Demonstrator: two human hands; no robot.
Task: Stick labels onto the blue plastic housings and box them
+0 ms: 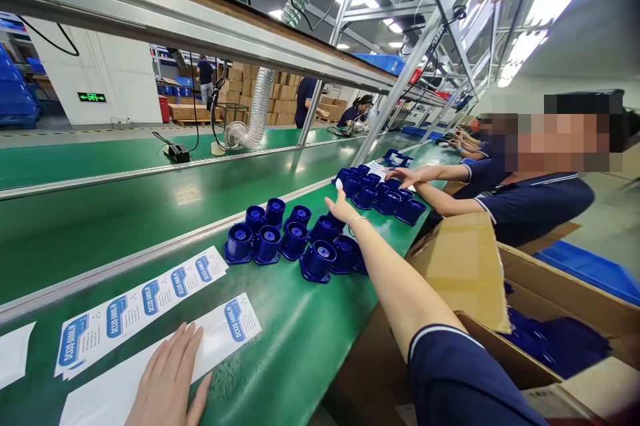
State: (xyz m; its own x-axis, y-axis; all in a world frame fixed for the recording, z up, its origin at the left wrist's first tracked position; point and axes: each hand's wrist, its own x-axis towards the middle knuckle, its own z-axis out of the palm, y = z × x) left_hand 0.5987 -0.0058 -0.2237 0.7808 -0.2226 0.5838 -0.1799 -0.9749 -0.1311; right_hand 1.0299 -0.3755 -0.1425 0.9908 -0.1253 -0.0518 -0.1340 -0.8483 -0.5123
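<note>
My left hand (169, 376) lies flat, fingers stretched, on a white label sheet (220, 339) with one blue-printed label at its far end. Just beyond it is another sheet with several blue-and-white labels (150, 299). My right arm reaches forward over the bench, and my right hand (343, 208) is above the dark blue, cup-shaped housings. Its thumb and a finger are apart, with something white at the fingertip; the other fingers are hidden. A near group of blue housings (293, 239) stands openings up, and a farther group of housings (387, 199) stands past my right hand.
A co-worker's hands (405, 177) are over the far housings. An open cardboard box (457, 263) with blue parts stands at the right edge of the green bench (280, 319). A metal rail (130, 259) runs along the bench, under a slanting frame post (387, 113). White paper (15, 354) lies at left.
</note>
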